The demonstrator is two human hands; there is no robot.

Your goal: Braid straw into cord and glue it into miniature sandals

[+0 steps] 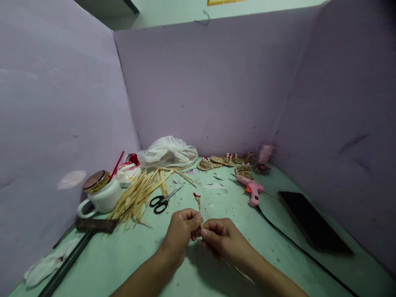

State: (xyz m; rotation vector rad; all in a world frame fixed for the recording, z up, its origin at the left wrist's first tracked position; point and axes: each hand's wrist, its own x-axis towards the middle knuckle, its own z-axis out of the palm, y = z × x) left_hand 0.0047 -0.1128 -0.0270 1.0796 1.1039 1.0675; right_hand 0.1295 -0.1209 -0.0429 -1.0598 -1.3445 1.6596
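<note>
The left hand (179,233) and the right hand (225,238) are both closed, with the fingertips pinching one thin straw strand (199,203) between them, over the green table (110,251); its red end (196,195) points away from the person. Whether the strand is twisted or plaited I cannot tell, because the fingers cover the working place. To do this well, I think the left thumb should press firmly near the join, while the right fingers give a gentle, even pull, as dry straw could split under sharp bending. A pale strip (243,274) seems to run under the right wrist, so it should be kept free. The scissors (162,201) lie beyond the left hand, just beside the straw pile (134,196), convenient for trimming
</note>
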